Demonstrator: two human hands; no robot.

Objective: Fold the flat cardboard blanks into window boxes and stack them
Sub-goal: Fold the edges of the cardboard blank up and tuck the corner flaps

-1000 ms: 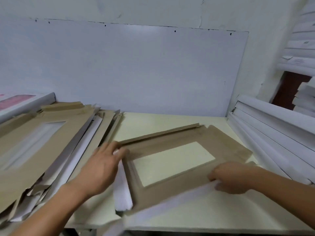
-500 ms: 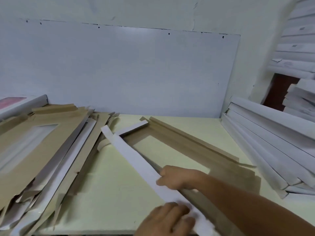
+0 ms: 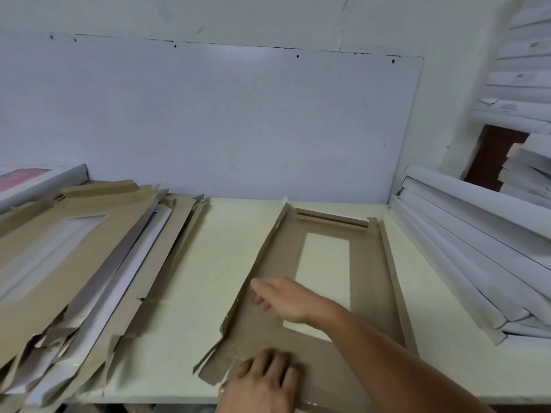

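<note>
One cardboard blank [image 3: 369, 281] lies brown side up on the pale table [image 3: 193, 278], its long axis running away from me and a rectangular window cut in its middle. Its long side flaps and far end flap stand partly raised. My left hand [image 3: 264, 380] presses flat on the near end of the blank at the table's front edge. My right hand [image 3: 283, 299] reaches across the blank, thumb and fingertips touching the inside of the raised left side flap. A pile of flat blanks [image 3: 89, 263] lies fanned out on the left.
Folded white boxes [image 3: 477, 248] are stacked slanting at the right edge of the table, with more white boxes [image 3: 524, 84] piled high behind them. A white box with a pink panel [image 3: 32, 180] sits at the far left. A pale wall board [image 3: 208, 120] backs the table.
The blank has been turned from slanting across the table to lengthwise, brown side up. My right hand moved from the white flap to the left side flap; my left hand now presses the near end.
</note>
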